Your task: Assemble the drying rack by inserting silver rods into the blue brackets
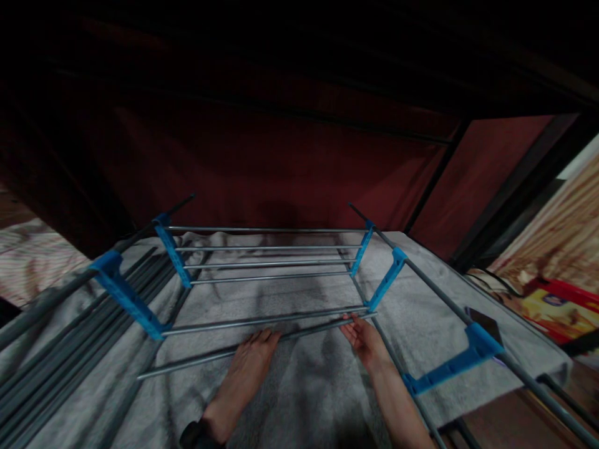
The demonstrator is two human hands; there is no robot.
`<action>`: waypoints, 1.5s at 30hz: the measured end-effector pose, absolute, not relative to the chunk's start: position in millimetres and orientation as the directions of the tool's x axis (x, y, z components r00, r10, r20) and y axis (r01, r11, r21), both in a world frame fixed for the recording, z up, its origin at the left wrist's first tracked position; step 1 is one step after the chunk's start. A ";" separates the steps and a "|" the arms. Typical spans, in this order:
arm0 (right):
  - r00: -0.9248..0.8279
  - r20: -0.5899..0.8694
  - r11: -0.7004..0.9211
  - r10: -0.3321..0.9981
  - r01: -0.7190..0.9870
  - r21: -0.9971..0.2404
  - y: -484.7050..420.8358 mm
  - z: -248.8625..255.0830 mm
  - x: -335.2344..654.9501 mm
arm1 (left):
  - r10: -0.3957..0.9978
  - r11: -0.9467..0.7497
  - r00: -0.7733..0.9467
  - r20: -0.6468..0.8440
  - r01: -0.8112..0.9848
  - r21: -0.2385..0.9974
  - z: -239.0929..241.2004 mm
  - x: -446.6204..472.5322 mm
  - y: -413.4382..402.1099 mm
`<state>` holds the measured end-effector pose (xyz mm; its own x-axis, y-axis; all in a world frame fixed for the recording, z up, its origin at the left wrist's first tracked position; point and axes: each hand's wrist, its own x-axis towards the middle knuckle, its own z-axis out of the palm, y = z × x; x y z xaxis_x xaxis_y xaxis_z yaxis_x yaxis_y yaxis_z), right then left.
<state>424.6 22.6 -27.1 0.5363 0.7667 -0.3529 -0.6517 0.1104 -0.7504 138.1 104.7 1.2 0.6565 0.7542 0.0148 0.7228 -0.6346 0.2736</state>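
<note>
A loose-looking grey metal tube (201, 360) lies across the near part of a rack frame made of grey tubes and blue plastic brackets. My left hand (253, 358) is closed over the tube near its middle. Close to its right end, the fingers of my right hand (362, 337) pinch the same tube beside a blue bracket (384, 280). This tube's left end rests over a side pole of the frame, apart from the left blue bracket (133, 305). Just behind it, another crossbar (262, 322) spans the two brackets.
Several more grey tubes (93, 337) lie in a bundle at left on the grey cloth (290, 386). Another blue bracket (453, 368) sits at the right, near a dark phone-like object (486, 327). A dark red panel (281, 174) stands behind the frame. A red and yellow package (561, 312) is at far right.
</note>
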 end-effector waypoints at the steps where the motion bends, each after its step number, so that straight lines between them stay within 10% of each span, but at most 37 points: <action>1: 0.534 -0.354 0.111 0.768 -0.655 -0.747 22.2 -26.1 425.9 | 0.752 -0.641 0.658 0.038 0.717 0.274 1.7 138.5 104.8; 45: 0.604 -0.602 0.042 0.522 -0.723 -0.690 14.6 -10.6 465.6 | 0.709 -0.678 0.704 0.046 0.662 0.318 22.1 136.6 90.1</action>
